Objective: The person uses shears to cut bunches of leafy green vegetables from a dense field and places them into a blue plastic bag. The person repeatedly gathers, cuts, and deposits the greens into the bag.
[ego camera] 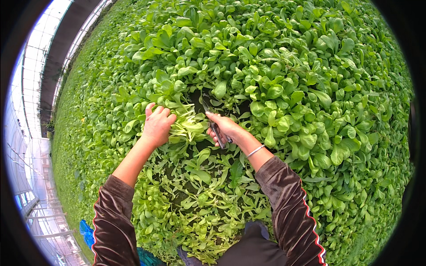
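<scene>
My left hand (158, 123) is closed around a bunch of leafy green plants (188, 128), whose pale stems point to the right. Just right of the bunch, my right hand (222, 129) holds a pair of metal pruning shears (216, 133), with the blade pointing up and away from me and the handles at the palm. A silver bracelet (256, 150) is on my right wrist. Beyond the blade lies a patch of dark soil (199, 96) among the plants. Leaves partly cover the fingers of my left hand.
Dense leafy plants (299, 83) surround both hands. Shorter, sparser plants (206, 199) grow between my forearms, with my dark-clad knee (253, 247) at the bottom. A blue plastic item (87, 232) lies at lower left. Greenhouse framing (36, 66) stands at the far left.
</scene>
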Tool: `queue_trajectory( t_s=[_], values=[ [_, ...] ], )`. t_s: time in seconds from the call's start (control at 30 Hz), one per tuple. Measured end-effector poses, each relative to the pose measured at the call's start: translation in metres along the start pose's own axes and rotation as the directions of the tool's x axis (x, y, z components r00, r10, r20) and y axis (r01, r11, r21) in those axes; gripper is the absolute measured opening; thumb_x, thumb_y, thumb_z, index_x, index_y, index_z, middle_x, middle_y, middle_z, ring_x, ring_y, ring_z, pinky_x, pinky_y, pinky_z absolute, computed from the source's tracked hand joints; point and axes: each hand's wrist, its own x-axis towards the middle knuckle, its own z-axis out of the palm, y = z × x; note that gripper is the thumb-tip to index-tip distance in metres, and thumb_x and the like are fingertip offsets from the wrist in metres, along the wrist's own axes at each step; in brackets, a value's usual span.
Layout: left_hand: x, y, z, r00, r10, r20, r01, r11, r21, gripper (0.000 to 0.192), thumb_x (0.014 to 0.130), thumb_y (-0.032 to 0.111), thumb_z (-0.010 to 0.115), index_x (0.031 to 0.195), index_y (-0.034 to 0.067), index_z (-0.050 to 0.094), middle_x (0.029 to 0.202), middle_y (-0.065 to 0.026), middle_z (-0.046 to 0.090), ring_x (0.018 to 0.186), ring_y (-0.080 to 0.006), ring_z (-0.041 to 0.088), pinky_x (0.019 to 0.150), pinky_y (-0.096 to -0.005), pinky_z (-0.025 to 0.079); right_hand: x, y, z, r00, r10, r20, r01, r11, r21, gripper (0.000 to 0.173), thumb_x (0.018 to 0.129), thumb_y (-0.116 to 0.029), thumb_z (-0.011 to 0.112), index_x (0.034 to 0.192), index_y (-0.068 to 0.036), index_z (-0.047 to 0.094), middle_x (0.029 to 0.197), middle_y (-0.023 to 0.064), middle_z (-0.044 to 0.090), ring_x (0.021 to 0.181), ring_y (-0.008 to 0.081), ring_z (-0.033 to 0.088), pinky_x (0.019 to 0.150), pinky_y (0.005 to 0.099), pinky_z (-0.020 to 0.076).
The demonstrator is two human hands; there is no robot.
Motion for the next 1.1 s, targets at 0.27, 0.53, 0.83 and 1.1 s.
queue_trajectory(
  t_s=[0.27, 0.53, 0.83, 1.1],
  values=[
    [0.02, -0.017, -0.002, 0.972, -0.176, 0.158, 0.183, 0.983, -0.029, 0.075, 0.064, 0.002, 0.065, 0.134, 0.01, 0.038, 0.086, -0.0087, 0.063, 0.089, -0.0282, 0.062, 0.099, -0.0528, 0.033, 0.039, -0.023, 0.014, 0.98, 0.137, 0.145, -0.134, 0.99, -0.035, 0.059, 0.095, -0.059, 0.042, 0.089, -0.002, 0.053, 0.073, 0.007, 0.059, 0.061, 0.0184, 0.06, 0.063, 0.0429, 0.0583],
    [0.048, -0.035, 0.012, 0.782, -0.474, 0.405, 0.51, 0.86, 0.022, 0.081, 0.065, 0.016, 0.072, 0.139, 0.004, 0.04, 0.092, -0.0128, 0.069, 0.093, -0.0313, 0.066, 0.084, -0.0503, 0.041, 0.069, -0.038, 0.035, 0.988, 0.09, 0.123, -0.08, 0.994, -0.078, 0.048, 0.097, -0.055, 0.04, 0.091, -0.008, 0.051, 0.063, 0.0018, 0.055, 0.05, 0.0133, 0.054, 0.049, 0.0341, 0.0544],
    [-0.041, -0.026, 0.038, 0.805, -0.575, 0.143, 0.58, 0.714, -0.392, 0.039, 0.063, 0.025, 0.078, 0.101, 0.017, 0.069, 0.1, -0.0077, 0.062, 0.094, -0.0268, 0.061, 0.087, -0.0406, 0.042, -0.003, -0.005, 0.03, 0.996, -0.063, -0.064, 0.061, 0.998, -0.035, 0.058, 0.093, -0.06, 0.045, 0.08, -0.005, 0.056, 0.06, 0.0013, 0.054, 0.049, 0.0146, 0.056, 0.049, 0.0333, 0.0536],
    [0.012, -0.006, -0.001, 0.995, 0.018, 0.096, -0.026, 0.996, 0.091, 0.007, 0.068, 0.008, 0.066, 0.073, 0.012, 0.069, 0.16, -0.0019, 0.014, 0.146, -0.0303, 0.018, 0.112, -0.0559, 0.023, -0.076, 0.046, 0.039, 0.985, -0.168, -0.041, 0.171, 0.982, 0.076, 0.048, 0.098, -0.046, 0.044, 0.088, -0.001, 0.057, 0.068, 0.0075, 0.059, 0.058, 0.0204, 0.061, 0.059, 0.0407, 0.0584]
  ],
)
